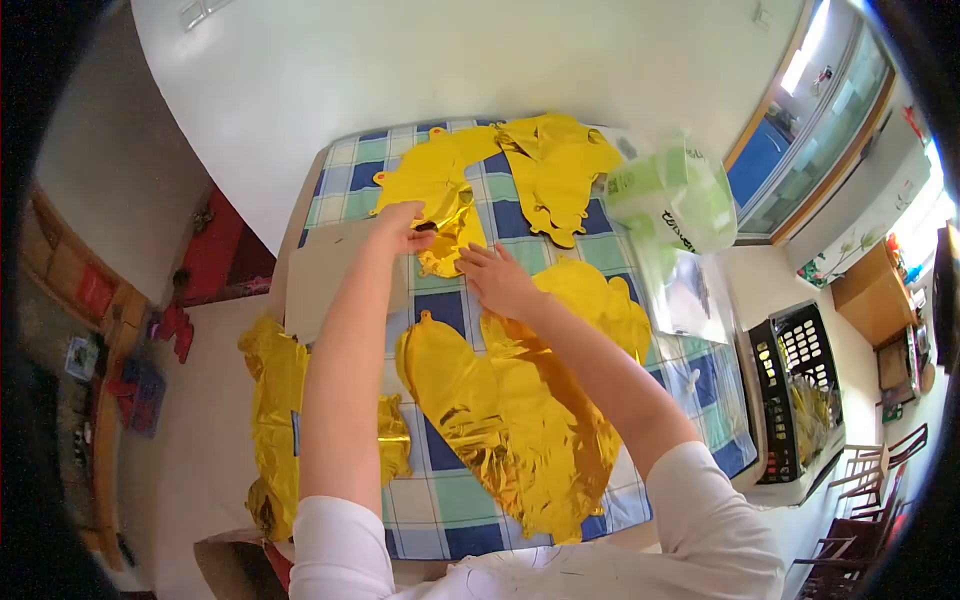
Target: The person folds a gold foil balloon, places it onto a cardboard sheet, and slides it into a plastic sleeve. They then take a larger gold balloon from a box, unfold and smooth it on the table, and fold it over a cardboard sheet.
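Note:
Several flat, uninflated gold foil balloons lie on a checked tablecloth (440,505). My left hand (398,230) is at the left edge of the far-left foil balloon (425,180), thumb and fingers apart. Part of that balloon is creased and shiny beside my fingers. My right hand (500,284) rests with fingers spread at its near tip, above a larger foil balloon (510,420) in front of me. Another foil balloon (552,175) lies at the back, right of centre. My left forearm partly covers a foil balloon (270,400) hanging over the table's left side.
A grey-beige cardboard sheet (335,275) lies under my left forearm. A green and white plastic bag (675,200) and clear packaging (690,295) sit at the right edge. A black basket (797,390) stands to the right of the table. A white wall (430,60) borders the far side.

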Tool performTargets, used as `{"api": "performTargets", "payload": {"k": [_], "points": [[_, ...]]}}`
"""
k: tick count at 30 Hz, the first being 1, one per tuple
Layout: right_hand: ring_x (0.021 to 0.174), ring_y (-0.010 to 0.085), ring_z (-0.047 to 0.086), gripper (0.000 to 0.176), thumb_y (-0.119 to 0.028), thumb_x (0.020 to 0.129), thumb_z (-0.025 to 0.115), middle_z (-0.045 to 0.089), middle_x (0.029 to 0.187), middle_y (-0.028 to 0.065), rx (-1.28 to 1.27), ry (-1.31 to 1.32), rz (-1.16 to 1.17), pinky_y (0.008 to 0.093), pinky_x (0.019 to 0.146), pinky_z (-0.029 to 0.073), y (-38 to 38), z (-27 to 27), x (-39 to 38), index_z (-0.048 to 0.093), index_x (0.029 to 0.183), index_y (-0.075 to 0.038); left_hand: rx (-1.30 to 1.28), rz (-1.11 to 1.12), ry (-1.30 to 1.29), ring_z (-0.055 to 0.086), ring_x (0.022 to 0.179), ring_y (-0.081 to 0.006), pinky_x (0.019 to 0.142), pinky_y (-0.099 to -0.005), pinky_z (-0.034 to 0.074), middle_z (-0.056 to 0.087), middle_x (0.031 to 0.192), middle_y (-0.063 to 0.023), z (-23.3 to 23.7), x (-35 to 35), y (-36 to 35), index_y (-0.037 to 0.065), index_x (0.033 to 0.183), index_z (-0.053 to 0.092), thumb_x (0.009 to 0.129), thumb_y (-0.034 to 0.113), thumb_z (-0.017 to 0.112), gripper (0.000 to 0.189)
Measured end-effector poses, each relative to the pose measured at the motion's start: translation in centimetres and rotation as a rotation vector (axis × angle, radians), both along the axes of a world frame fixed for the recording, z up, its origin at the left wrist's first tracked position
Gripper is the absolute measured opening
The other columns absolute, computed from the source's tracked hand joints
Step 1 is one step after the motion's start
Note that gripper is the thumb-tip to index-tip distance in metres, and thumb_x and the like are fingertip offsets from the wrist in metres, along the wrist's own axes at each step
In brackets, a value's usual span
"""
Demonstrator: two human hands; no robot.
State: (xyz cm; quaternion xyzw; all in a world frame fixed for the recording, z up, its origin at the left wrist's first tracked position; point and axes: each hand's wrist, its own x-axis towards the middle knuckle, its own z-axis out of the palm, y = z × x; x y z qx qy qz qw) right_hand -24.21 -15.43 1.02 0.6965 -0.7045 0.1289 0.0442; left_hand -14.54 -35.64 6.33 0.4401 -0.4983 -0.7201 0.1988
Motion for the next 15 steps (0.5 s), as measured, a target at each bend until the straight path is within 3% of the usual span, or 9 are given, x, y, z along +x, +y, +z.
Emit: {"api": "performTargets", "payload": {"k": [7, 8, 11, 14, 15], "points": [[0.126, 0.0225, 0.045, 0.034, -0.022, 0.090, 0.052, 0.053, 0.130, 0.0079, -0.036, -0.069, 0.016, 0.0528, 0.108, 0.028, -0.2, -1.1, -0.3, 0.054, 0.122, -0.010, 0.169, 0.180, 0.041, 0.051, 0.061, -0.0214, 0.048, -0.0323, 0.049, 0.051, 0.091, -0.0128, -2.9, -3.2, -4.6, 0.007, 0.108, 0.048, 0.087, 0.020, 0.060, 0.027], [0.126, 0.0226, 0.046, 0.034, -0.022, 0.090, 0.052, 0.054, 0.130, 0.0079, -0.043, -0.073, 0.017, 0.0527, 0.108, 0.028, -0.3, -1.1, -0.4, 0.054, 0.122, -0.010, 0.028, 0.120, 0.088, 0.056, 0.065, -0.0227, 0.046, -0.0328, 0.049, 0.053, 0.094, -0.0148, -3.8, -3.5, -5.4, 0.005, 0.110, 0.049, 0.086, 0.016, 0.060, 0.029], [0.124, 0.0227, 0.047, 0.034, -0.021, 0.090, 0.052, 0.054, 0.129, 0.0078, -0.063, -0.092, 0.014, 0.0521, 0.108, 0.028, -0.4, -1.3, -0.5, 0.054, 0.122, -0.010, -0.524, -0.114, -0.283, 0.061, 0.078, -0.0290, 0.059, -0.0388, 0.053, 0.055, 0.101, -0.0198, -1.1, -3.3, -5.2, 0.001, 0.112, 0.051, 0.083, 0.012, 0.058, 0.031], [0.123, 0.0238, 0.048, 0.034, -0.019, 0.089, 0.053, 0.054, 0.129, 0.0080, -0.083, -0.122, 0.001, 0.0520, 0.108, 0.029, -0.2, -1.3, -0.2, 0.054, 0.122, -0.009, -1.463, 0.499, -0.426, 0.060, 0.098, -0.0339, 0.078, -0.0421, 0.050, 0.057, 0.107, -0.0220, -4.2, -4.5, -3.2, -0.001, 0.111, 0.055, 0.082, 0.006, 0.053, 0.030], [0.122, 0.0252, 0.048, 0.033, -0.017, 0.089, 0.053, 0.054, 0.129, 0.0083, -0.089, -0.131, -0.001, 0.0524, 0.107, 0.030, -0.2, -1.3, -0.1, 0.054, 0.121, -0.009, -1.474, 0.328, -0.412, 0.059, 0.101, -0.0350, 0.082, -0.0428, 0.049, 0.058, 0.107, -0.0214, -3.6, -3.9, -1.8, -0.001, 0.110, 0.056, 0.082, 0.005, 0.052, 0.029]]}}
